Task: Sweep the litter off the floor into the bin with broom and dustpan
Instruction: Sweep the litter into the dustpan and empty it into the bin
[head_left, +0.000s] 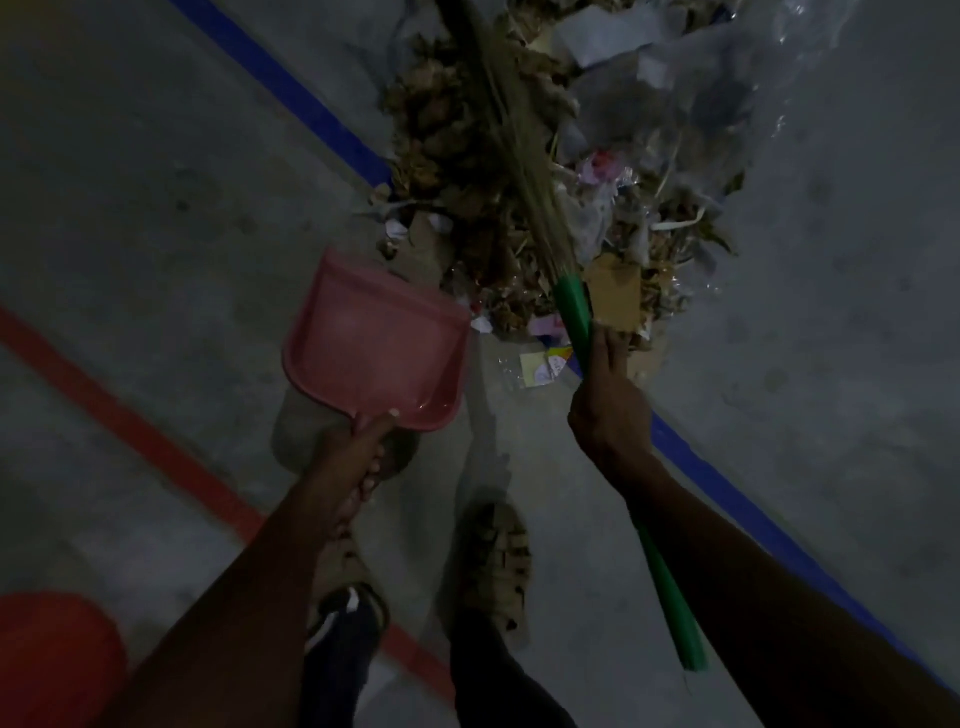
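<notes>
Two hands share the work here: the left hand (363, 457) grips the handle of the pink dustpan (374, 348), which is empty and held just off the floor (156, 208) with its mouth towards the heap, and the right hand (608, 400) is wrapped round the green handle of the broom (571, 306), whose straw head lies across the litter (467, 156). The heap of dry leaves, paper scraps and clear plastic sits on the blue line (291, 98), near the upper edge of view. The red bin (52, 660) stands at the lower left corner. To do this step well, I judge the pan lip should press flat on the floor beside the heap, then short strokes pull litter in; light plastic may skid past.
</notes>
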